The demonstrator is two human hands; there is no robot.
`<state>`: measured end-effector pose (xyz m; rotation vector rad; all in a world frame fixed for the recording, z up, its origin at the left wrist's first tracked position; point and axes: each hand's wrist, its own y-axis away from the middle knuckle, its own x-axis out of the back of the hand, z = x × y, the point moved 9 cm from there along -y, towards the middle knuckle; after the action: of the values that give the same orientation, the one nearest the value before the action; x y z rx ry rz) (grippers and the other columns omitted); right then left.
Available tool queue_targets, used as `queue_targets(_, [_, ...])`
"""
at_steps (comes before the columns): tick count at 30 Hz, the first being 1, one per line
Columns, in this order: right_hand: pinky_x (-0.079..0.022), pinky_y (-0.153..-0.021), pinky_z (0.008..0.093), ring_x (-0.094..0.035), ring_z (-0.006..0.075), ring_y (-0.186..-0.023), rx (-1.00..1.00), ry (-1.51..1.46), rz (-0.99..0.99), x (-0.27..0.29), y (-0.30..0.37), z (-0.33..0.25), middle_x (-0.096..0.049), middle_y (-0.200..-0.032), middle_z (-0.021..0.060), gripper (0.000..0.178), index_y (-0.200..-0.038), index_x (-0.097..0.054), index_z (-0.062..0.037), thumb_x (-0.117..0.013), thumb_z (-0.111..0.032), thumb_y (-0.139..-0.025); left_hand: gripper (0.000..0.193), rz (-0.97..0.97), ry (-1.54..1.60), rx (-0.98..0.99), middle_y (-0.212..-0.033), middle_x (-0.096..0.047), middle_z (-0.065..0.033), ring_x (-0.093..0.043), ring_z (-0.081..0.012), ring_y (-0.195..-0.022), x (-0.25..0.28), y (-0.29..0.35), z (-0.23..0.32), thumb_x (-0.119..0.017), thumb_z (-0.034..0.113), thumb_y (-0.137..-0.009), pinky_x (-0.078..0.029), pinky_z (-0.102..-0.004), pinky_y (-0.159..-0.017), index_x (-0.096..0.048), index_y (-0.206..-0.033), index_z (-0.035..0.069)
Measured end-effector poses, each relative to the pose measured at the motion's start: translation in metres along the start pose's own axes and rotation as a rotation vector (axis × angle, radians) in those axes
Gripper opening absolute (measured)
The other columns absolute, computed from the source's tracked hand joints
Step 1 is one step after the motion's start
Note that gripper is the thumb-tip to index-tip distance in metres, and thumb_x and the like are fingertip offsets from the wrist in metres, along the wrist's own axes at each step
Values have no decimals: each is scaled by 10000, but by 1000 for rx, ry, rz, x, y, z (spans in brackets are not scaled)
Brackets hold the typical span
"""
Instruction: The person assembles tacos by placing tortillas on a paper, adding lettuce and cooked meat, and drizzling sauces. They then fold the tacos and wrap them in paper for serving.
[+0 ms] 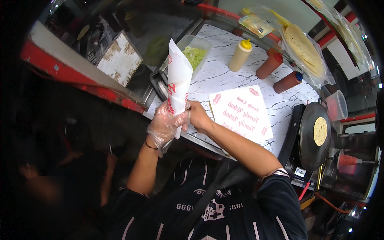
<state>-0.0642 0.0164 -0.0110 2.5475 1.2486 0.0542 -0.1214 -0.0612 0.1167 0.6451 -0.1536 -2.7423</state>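
Note:
My left hand [166, 122], in a clear plastic glove, is closed round the lower part of a paper-wrapped roll [179, 80]. The roll stands nearly upright, a white cone of paper with red print; its contents are hidden. On its right side my bare right hand [198, 116] is closed against the paper low down, its fingertips partly hidden by the roll and the glove. Just right of that hand, a stack of white printed wrapping paper [242, 114] lies on the marbled counter [224, 82]. Behind the roll is a clear tub of shredded lettuce [195, 56].
A cream sauce bottle [240, 56] and two red sauce bottles [269, 66] [288, 82] stand at the back. Bagged flatbreads [303, 50] lie behind them. At the right, a flatbread [320, 131] sits on a black griddle [308, 148]. Another person [68, 176] is at the lower left.

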Motion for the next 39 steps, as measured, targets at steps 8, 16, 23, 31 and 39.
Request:
queue_targets(8, [-503,-829,465,-625,428,-915,219,580,234,37,22,16,-624,-981,247,139,-927,-692,9,-665,-124,-897,244,-91,-171,77,-794,-638,-65,-616,-156,-612,-36,-30,-8,-715,62,-915,-511,-287,-567,-584,-1112,1])
queue_targets(16, [-441,-698,330,-502,161,-757,318,421,298,146,155,-123,-561,-887,73,274,-886,-628,-8,-734,-246,-970,317,-140,-810,23,-801,-660,-57,-628,-127,-589,-90,-66,-49,-790,155,-871,-543,-302,-538,-590,-1068,8])
queue_targets(23, [-454,-693,330,-530,191,-733,204,459,678,198,221,-121,-545,-827,71,350,-811,-626,-13,-836,-287,-871,324,-560,-463,244,-749,-619,-61,-598,-133,-533,-183,-51,-93,-738,247,-927,-499,-279,-462,-590,-1111,24])
queue_targets(31, [-458,-697,264,-548,110,-770,438,392,708,210,280,-109,-574,-949,26,256,-943,-652,-19,-834,-187,-879,403,-892,363,812,-736,-561,-58,-509,-118,-456,-226,5,-133,-711,301,-911,-410,-242,-401,-548,-1147,18])
queue_targets(39, [-493,-674,275,-633,115,-788,365,366,884,221,272,-131,-695,-980,84,370,-1178,-648,10,-800,-163,-888,862,-561,-981,-870,-1086,-709,-161,-732,-346,-903,-255,-46,-98,-901,277,-776,-595,-435,-781,-465,-1482,43])
